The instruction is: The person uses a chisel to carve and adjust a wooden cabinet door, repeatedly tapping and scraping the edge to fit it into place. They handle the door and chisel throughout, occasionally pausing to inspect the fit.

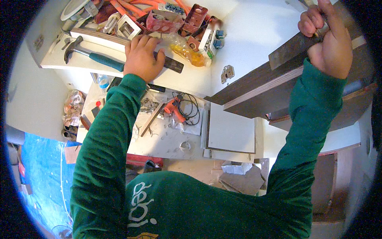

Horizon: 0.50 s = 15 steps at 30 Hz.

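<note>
At the upper left, my left hand point(142, 56) lies palm down on the edge of a white shelf point(199, 73), fingers laid out and thumb apart. A dark flat strip point(173, 64) shows beside its thumb; whether the palm touches it is hidden. A claw hammer point(105, 60) with a green handle lies just left of this hand. Raised at the upper right, my right hand point(332, 46) is closed round a thin metal tool point(318, 34), its thumb pointing up. The tool's kind cannot be made out. Beside it are dark brown boards point(288, 51) with pale edges.
Orange corrugated conduit point(137, 8), red boxes point(165, 20) and a clear plastic bottle with yellow contents point(191, 55) crowd the shelf. A metal hinge plate point(227, 74) sits on the white panel. Below, an orange corded power tool point(174, 109) lies on a cluttered worktop point(159, 143).
</note>
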### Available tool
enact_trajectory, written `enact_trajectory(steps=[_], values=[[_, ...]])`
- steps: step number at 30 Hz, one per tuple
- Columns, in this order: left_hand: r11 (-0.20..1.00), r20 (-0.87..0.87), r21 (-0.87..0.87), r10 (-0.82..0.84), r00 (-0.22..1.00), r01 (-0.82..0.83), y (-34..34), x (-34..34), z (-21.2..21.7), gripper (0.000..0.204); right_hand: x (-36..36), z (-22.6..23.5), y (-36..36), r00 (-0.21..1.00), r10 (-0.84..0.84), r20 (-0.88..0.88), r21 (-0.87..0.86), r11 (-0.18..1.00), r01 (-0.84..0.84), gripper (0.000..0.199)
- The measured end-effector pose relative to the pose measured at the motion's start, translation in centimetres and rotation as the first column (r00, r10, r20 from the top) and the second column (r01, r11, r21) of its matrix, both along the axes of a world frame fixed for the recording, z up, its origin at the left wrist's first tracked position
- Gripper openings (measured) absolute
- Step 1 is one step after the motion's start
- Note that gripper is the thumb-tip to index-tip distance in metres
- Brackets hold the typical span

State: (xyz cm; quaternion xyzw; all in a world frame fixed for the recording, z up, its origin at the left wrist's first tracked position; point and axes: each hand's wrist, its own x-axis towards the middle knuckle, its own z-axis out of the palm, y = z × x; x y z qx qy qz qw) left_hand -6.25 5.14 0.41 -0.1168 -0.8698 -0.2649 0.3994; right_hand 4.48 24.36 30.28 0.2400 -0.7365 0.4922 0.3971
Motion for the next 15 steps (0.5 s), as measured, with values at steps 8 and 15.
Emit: enact_trajectory(steps=[8,15], values=[[1.000,0.027,-0.002,-0.002,1.000,0.002,0.0,-0.1,0.0,0.035,-0.7,1.7,0.7,0.994,0.018,-0.106,0.146,0.989,-0.002,0.034],[1.000,-0.001,0.010,-0.013,1.000,0.013,0.0,0.0,0.0,0.035,-0.1,1.7,0.5,0.999,0.003,0.048,0.058,0.998,-0.006,0.034]])
